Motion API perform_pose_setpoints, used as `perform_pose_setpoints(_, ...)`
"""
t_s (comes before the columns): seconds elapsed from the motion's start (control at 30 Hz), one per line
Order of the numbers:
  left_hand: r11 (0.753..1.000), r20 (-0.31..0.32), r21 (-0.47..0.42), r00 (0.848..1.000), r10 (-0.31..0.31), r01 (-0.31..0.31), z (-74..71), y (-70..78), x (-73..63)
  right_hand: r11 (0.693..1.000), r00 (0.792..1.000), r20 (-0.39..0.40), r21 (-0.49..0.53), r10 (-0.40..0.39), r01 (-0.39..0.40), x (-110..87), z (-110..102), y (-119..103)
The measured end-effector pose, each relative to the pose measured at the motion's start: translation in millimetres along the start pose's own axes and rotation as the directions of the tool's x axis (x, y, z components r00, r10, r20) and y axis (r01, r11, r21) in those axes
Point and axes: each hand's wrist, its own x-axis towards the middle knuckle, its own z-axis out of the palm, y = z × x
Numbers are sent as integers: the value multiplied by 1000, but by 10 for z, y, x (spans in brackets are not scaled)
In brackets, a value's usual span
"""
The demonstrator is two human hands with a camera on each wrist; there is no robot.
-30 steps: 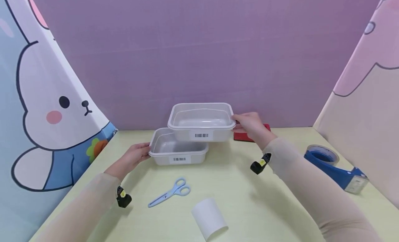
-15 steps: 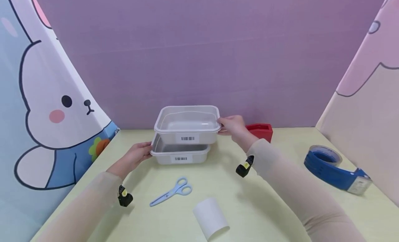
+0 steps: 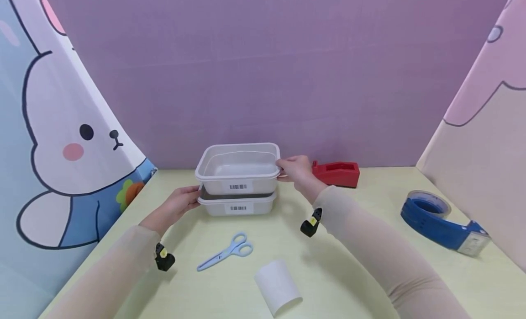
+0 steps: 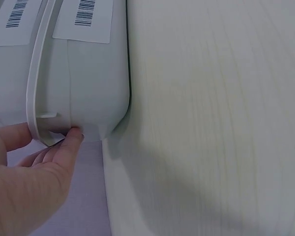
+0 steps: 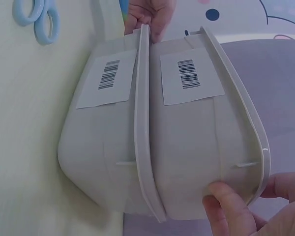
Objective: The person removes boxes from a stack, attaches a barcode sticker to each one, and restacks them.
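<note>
Two pale grey plastic containers with barcode labels are at the back of the table, one above the other. My right hand (image 3: 300,172) pinches the right rim of the upper container (image 3: 213,187), thumb and fingers on either side of the edge in the right wrist view. Its base reaches down into the opening of the lower container (image 3: 214,209), which rests on the table. My left hand (image 3: 176,207) holds the lower container's left rim; in the left wrist view its fingertips (image 4: 74,135) touch the wall under the rim. The lower container's inside is mostly hidden.
Light blue scissors (image 3: 225,252) and a curved white paper piece (image 3: 278,284) lie in front on the table (image 3: 345,282). A red tape dispenser (image 3: 339,175) stands behind my right hand. Farther right is a blue tape dispenser (image 3: 435,225) with a tape roll. Fabric walls stand around.
My right hand has moved the upper container left and down, from above and right of the lower container to over its opening. The left hand and lower container stay in place.
</note>
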Motion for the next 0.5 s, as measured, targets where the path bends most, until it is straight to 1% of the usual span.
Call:
perform_pose_setpoints(0.1,1000,2,-20,1000,-2,2,-3,3,-3,1000,1000,2,-12,5,-5,1,27,21)
perform_pose_setpoints(0.23,1000,15,-18,1000,5,-5,-3,6,-19,1000,1000,12,-29,3,-3,-4,63,62)
perform_pose_setpoints(0.4,1000,14,-18,1000,13,-13,-7,-17,-20,998,1000,30,-65,5,-3,-1,96,136)
perform_pose_setpoints(0.5,1000,9,-29,1000,6,-5,-10,-32,-13,997,999,33,-74,9,-6,8,110,180)
